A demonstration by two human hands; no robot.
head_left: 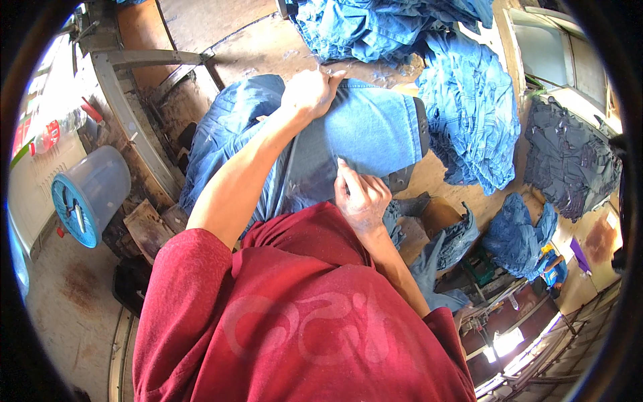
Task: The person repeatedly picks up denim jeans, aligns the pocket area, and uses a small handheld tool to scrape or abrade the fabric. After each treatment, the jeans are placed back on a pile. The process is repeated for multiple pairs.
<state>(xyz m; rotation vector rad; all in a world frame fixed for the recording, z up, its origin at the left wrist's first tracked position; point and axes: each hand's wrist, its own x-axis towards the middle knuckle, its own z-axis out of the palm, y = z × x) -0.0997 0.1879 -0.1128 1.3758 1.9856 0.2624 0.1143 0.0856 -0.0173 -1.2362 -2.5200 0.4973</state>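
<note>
A pair of blue jeans [375,120] lies in front of me, one leg stretched flat over a dark-edged board [421,127] that shows at the leg's right end. At the far edge of that leg is my left hand [309,95], its fingers curled and the thumb sticking out to the right. Pale loose threads show beside it; what its fingers hold is hidden. My right hand [364,199] is closed at the near edge of the leg, its index fingertip touching the denim. Anything inside that hand is too small to make out. More bunched denim [228,127] hangs to the left.
Heaps of blue denim [375,30] and lighter denim [472,110] lie beyond and to the right. Dark garments [569,157] are piled at the far right. On the left stand a clear bucket with a blue lid [80,208] and a metal frame [127,120].
</note>
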